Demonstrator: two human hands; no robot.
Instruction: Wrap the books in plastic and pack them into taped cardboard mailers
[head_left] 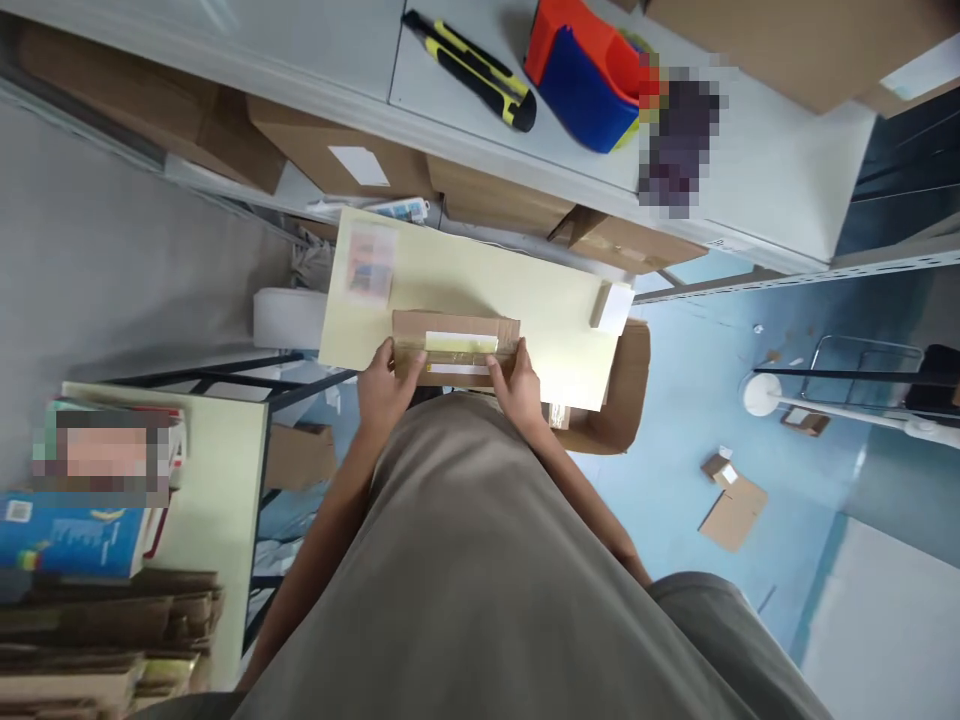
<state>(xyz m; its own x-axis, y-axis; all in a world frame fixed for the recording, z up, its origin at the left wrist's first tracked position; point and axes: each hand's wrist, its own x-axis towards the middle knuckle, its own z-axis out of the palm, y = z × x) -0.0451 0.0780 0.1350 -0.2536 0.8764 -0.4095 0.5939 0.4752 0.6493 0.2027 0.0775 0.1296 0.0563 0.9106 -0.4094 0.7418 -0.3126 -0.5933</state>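
Observation:
A small brown cardboard box (459, 327) lies at the near edge of a pale yellow tabletop (517, 285), close to my body. Clear tape and white label strips show on its upper side. My left hand (388, 385) grips the box's left end, thumb on top. At the right end my right hand (516, 385) holds it in the same way, with its thumb by the label. The undersides of the box and the fingertips below it are hidden.
A shelf above holds a yellow-black utility knife (472, 70) and a red-blue tape dispenser (589, 75). An open cardboard box (634, 385) stands beside the tabletop on the right. Books (71, 535) and flattened cartons (112, 630) are stacked at left.

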